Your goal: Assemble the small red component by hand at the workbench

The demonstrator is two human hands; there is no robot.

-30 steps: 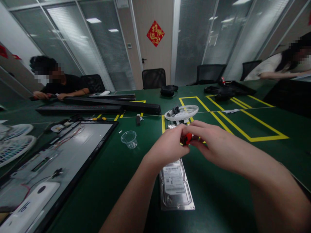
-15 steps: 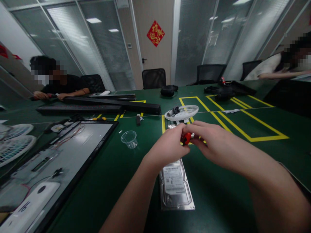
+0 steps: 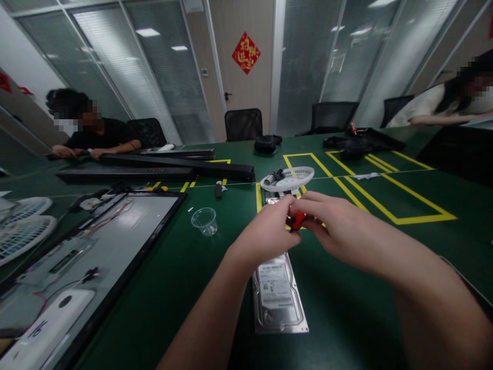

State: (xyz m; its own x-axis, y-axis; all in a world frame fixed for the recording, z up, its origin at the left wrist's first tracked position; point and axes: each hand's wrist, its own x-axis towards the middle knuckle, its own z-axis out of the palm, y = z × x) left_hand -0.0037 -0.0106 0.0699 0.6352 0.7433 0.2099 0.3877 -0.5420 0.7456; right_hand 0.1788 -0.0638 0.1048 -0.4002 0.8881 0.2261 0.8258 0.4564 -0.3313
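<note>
Over the middle of the table my left hand (image 3: 267,228) and my right hand (image 3: 335,218) meet, fingers closed. Between their fingertips shows a red-and-black handle, seemingly of a screwdriver (image 3: 298,221); its far end is hidden by the fingers. Directly below and nearer to me lies a silver hard drive (image 3: 278,295), label side up, its far end covered by my left hand. Just past my fingers another shiny metal piece shows in part, beside a white oval basket (image 3: 304,177) with small dark and silver parts in it.
A clear plastic cup (image 3: 205,222) stands left of my hands. Further left lies an opened flat panel (image 3: 127,226) with a white device (image 3: 57,318) on it. Long black bars (image 3: 181,167) lie behind, near a person (image 3: 111,133). Another person sits far right.
The red-and-black handle has turned slightly between my fingers, showing a different side. Both hands have stayed in almost the same place.
</note>
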